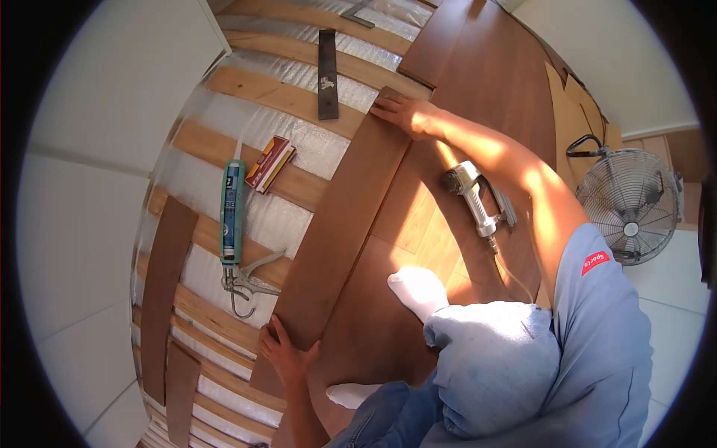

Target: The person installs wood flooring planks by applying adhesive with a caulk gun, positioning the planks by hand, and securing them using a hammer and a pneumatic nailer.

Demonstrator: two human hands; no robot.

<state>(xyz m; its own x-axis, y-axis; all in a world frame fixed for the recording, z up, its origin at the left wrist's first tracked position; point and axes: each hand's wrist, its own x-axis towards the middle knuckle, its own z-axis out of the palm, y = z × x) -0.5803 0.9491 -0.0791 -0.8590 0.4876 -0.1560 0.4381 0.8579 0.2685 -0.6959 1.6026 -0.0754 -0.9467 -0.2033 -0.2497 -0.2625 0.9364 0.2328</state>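
A long brown floorboard (337, 216) lies across the wooden battens, its right edge along the laid flooring with a thin dark line between them. My left hand (287, 357) rests on its near end, fingers spread and thumb apart. At the far end my right hand (407, 116) lies over the board, fingers stretched toward its left edge. Left of the board are a caulking gun (233, 213) with a green and blue cartridge and a red and yellow box (270, 164). A nail gun (473, 198) with a hose lies on the flooring beneath my right arm.
Several pale battens (276, 101) run over silvery sheeting (258, 138). A dark flat bar (327, 75) and a metal square (358, 13) lie at the far side. Two brown board offcuts (166, 291) are at the left. A wire fan (631, 205) stands right, beside cardboard (564, 112).
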